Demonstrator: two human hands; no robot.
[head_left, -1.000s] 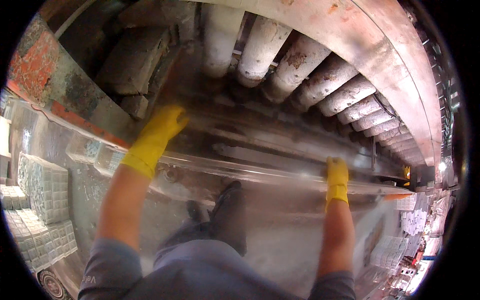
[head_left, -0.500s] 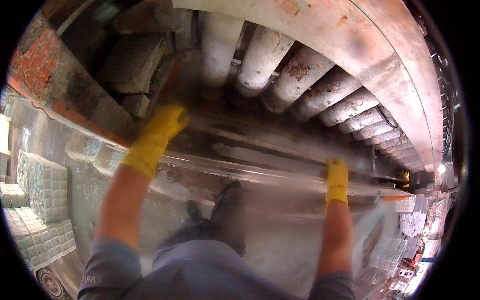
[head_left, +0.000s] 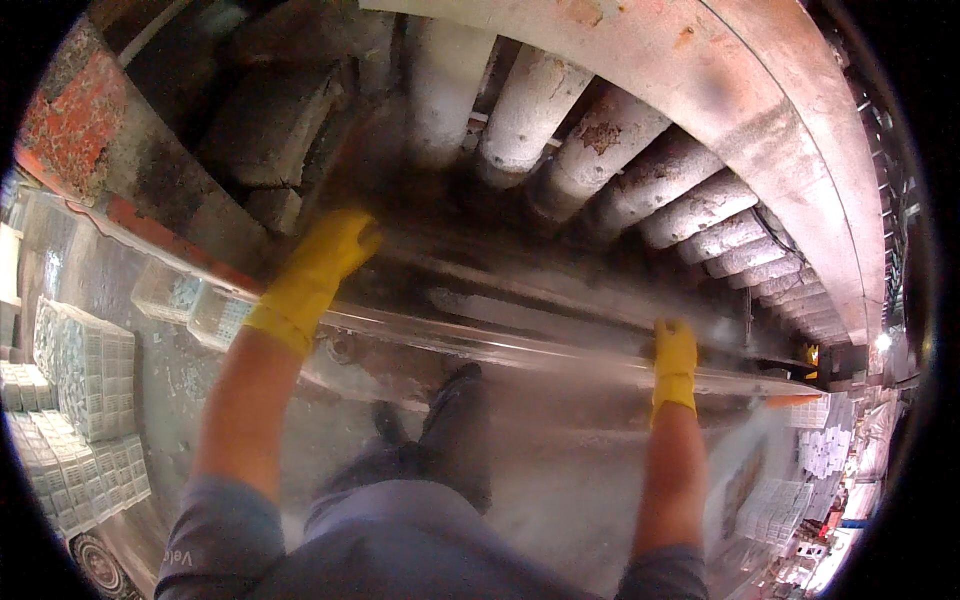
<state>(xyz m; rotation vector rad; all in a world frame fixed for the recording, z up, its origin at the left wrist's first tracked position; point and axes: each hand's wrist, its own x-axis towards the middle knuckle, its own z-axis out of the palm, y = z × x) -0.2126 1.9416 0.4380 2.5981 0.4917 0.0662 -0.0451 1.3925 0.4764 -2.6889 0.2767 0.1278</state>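
Both my hands wear yellow rubber gloves. My left hand [head_left: 328, 262] reaches past the near metal rail [head_left: 480, 345] at the left end of a roller machine. Its fingers are curled, and whatever they grip is lost in the dark. My right hand [head_left: 676, 362] is farther right along the same rail, fingers bent down at a long dark strip behind it; their tips are hidden. Between my hands runs a wet, pale grey strip [head_left: 540, 318], blurred by mist or a smeared lens.
A row of worn pale rollers [head_left: 600, 140] lies beyond my hands under a curved metal beam [head_left: 760, 110]. At left is a rusty orange beam [head_left: 70, 130]. White plastic crates [head_left: 85, 370] are stacked on the left floor; more crates [head_left: 775, 510] stand at right.
Almost nothing differs. The view has shifted very slightly, and both hands keep their places at the rail.
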